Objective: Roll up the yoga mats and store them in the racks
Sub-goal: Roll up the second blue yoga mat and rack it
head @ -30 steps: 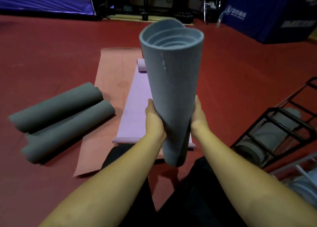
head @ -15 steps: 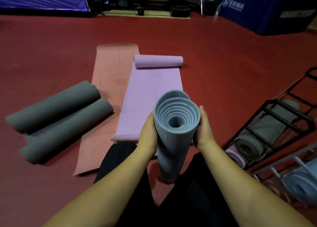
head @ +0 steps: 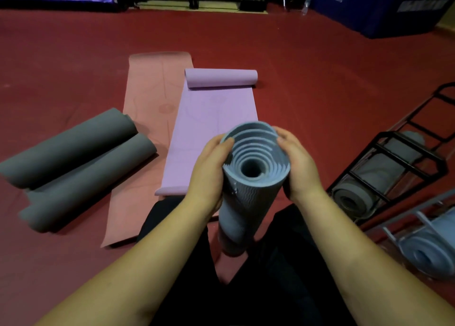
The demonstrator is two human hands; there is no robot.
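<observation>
A rolled blue-grey yoga mat (head: 246, 202) stands upright between my knees, its spiral top end facing the camera. My left hand (head: 209, 173) grips its top from the left and my right hand (head: 299, 168) from the right. Ahead on the red floor lies a lilac mat (head: 211, 133), flat with its far end curled, on top of a flat pink mat (head: 147, 119). A black rack (head: 394, 168) at the right holds a rolled grey mat (head: 352, 199).
Two rolled dark grey mats (head: 73, 163) lie side by side at the left. A light metal rack (head: 403, 227) at the lower right holds a rolled blue mat (head: 430, 252). Blue padded blocks (head: 374, 8) and dark equipment line the far edge of the floor.
The blue-grey roll came down from a raised, tilted hold and now stands upright on the floor. Both hands slid up from its lower half to its top rim.
</observation>
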